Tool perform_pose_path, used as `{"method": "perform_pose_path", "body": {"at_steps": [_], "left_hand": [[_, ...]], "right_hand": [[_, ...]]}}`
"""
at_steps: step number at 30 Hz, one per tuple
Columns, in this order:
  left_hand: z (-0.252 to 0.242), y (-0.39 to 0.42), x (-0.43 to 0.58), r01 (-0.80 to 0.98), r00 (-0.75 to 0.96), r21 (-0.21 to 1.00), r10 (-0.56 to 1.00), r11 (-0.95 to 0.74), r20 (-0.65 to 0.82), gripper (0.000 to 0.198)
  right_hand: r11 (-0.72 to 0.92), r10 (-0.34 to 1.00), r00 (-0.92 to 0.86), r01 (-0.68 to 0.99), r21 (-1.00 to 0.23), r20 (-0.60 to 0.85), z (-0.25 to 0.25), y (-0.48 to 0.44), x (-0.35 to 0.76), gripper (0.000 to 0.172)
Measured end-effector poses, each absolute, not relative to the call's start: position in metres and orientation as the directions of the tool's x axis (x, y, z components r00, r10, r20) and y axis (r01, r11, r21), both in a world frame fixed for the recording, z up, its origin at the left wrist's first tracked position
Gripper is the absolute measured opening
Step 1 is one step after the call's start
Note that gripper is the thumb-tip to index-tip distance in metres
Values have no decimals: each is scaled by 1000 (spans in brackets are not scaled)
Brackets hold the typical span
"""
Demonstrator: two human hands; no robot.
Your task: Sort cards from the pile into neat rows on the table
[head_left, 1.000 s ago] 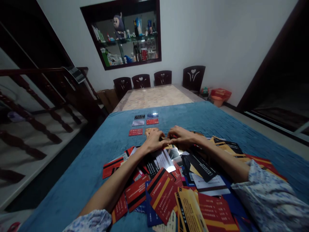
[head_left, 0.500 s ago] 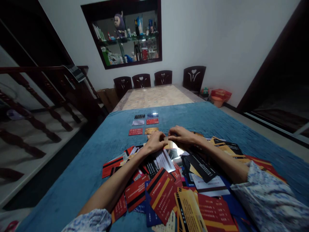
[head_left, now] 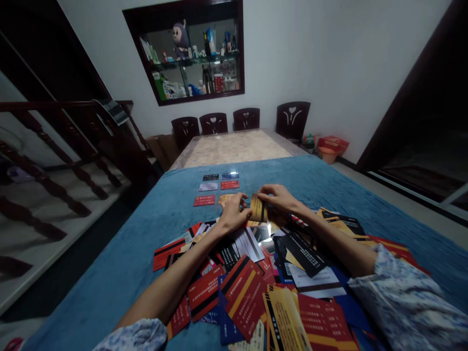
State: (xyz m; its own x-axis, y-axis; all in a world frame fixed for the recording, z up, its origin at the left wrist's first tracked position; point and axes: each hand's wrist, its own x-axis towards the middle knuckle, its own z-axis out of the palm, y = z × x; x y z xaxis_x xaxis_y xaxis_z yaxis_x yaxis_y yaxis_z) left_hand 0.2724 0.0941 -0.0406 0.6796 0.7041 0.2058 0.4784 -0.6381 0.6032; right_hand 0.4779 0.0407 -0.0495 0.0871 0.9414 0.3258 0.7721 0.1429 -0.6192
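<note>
Six small cards (head_left: 208,186) lie flat in two columns on the blue cloth (head_left: 146,219) that covers the surface, left of the hands. A dark one and a blue one are farthest off, a pale one and a red one sit in the middle, and a red one and a gold one are nearest.

Just beside that last card is the left hand (head_left: 234,214). Its forearm stretches out over the heap, the wrist is low, and the fingers are closed narrowly on the left edge of the gold card (head_left: 258,209).

The gold card is raised clear of the cloth and stands nearly upright between the two hands, above the far edge of the heap. It is yellow-gold with a dark stripe across it and rows of fine print too small to read.

The right hand (head_left: 280,197) comes in from the other side, knuckles up, with its fingers pinched on the card's upper right edge.

Below and to the right spreads the heap of cards (head_left: 248,292), overlapping at all angles in red, black, blue, white and gold. Many carry a black or gold stripe and blocks of small text that cannot be read. Both forearms cross the heap, and patterned sleeves (head_left: 409,302) show at the near edge.
</note>
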Motion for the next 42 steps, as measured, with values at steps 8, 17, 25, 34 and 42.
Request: {"method": "perform_pose_path", "body": {"at_steps": [8, 17, 25, 34, 42], "left_hand": [[-34, 88, 274, 502, 729, 515, 660, -695, 180, 36], [-32, 88, 272, 496, 760, 408, 610, -767, 223, 28], [-22, 99, 265, 470, 720, 390, 600, -792, 350, 23], [-22, 113, 262, 507, 676, 402, 641, -763, 364, 22], [-23, 118, 260, 518, 662, 449, 674, -728, 328, 29]], "right_hand": [[86, 927, 210, 686, -722, 310, -50, 42, 478, 27], [65, 946, 218, 599, -798, 241, -45, 43, 474, 29], [83, 969, 133, 615, -784, 207, -30, 30, 470, 57], [93, 946, 124, 780, -619, 298, -39, 39, 474, 30], [171, 934, 63, 787, -593, 352, -41, 36, 470, 21]]}}
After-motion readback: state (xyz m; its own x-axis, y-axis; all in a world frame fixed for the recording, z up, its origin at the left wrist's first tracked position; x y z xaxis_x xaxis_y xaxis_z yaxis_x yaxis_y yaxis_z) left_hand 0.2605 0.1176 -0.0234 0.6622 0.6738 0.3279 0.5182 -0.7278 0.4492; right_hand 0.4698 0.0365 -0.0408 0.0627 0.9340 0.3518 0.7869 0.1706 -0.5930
